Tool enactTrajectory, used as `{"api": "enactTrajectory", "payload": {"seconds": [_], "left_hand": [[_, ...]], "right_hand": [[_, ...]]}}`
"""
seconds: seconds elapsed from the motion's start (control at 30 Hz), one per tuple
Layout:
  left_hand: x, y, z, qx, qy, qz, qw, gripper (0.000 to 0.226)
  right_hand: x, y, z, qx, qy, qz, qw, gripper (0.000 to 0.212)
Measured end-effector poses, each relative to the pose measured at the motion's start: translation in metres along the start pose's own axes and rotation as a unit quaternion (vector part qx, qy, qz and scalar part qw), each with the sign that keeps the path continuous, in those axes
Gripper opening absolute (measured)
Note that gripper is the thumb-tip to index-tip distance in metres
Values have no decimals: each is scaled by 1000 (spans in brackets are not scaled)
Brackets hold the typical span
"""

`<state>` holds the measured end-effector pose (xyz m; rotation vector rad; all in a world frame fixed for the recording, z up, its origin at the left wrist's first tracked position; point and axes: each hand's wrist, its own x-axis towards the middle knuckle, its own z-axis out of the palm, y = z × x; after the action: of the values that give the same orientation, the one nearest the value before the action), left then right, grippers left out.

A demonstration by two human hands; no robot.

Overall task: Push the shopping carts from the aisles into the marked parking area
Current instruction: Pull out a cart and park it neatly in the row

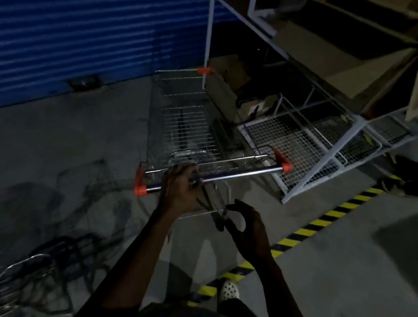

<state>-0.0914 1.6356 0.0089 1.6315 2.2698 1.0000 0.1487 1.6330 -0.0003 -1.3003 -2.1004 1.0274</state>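
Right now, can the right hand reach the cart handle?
Probably yes: the right hand is open close to the cart handle, whose right part is bare; the left hand grips only its left part.

Left wall: blue ribbed roller shutter (88,16), down to the floor, small dark latch (85,82) at its foot.
Floor: grey concrete (42,132), dark blotchy stains (18,196) at lower left.
Right side: white metal-frame rack (208,35), brown cardboard (355,58) on upper shelves, white wire-mesh shelf (287,140) low down.
Under rack: open cardboard box (227,84), near the shutter's end.
Light: dim, cool, soft shadows on the concrete.
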Motion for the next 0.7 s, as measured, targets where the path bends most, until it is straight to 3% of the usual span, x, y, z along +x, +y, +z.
{"api": "enactTrajectory", "payload": {"seconds": [0.13, 0.2, 0.33, 0.43, 0.53, 0.6, 0.7], "left_hand": [[21, -4, 18, 44, -73, -119, 989, 62], [14, 1, 26, 150, -30, -121, 981, 69], [0, 0, 28, 254, -57, -129, 957, 64], [-11, -8, 28, 246, -47, -134, 959, 72], [-27, -5, 30, 221, -4, -129, 967, 69], [-44, -6, 30, 235, 2, -95, 967, 62], [-73, -3, 29, 243, 26, -58, 968, 43]], "right_hand": [[42, 18, -30, -10, -32, -50, 998, 37], [65, 28, -44, -23, -27, -63, 997, 40], [102, 57, -55, -123, -14, -125, 984, 79], [115, 71, -49, -218, -5, -154, 964, 68], [130, 87, -38, -181, -14, -182, 966, 59], [132, 93, -32, -161, -22, -198, 967, 58], [110, 89, -32, -203, 30, -219, 954, 52]]}}
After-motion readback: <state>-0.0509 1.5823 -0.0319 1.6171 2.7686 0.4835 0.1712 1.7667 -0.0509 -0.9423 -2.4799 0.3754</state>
